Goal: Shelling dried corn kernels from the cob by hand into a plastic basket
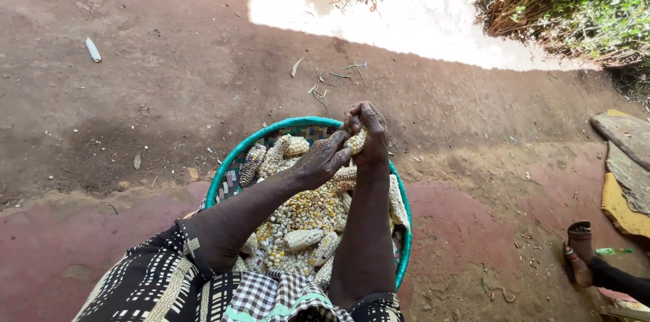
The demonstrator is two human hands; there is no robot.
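Two bare hands meet over a round woven basket with a teal rim (230,159), which rests on the lap so loosened grain drops straight in. Pale whole maize cobs (271,156) lie along its far side, loose yellow-white kernels (308,210) pooled in the middle. The right hand (369,136) is clenched around a partly stripped pale cob (357,140), held above the basket; the left hand (321,159) grips its lower end, thumb pressing the grain.
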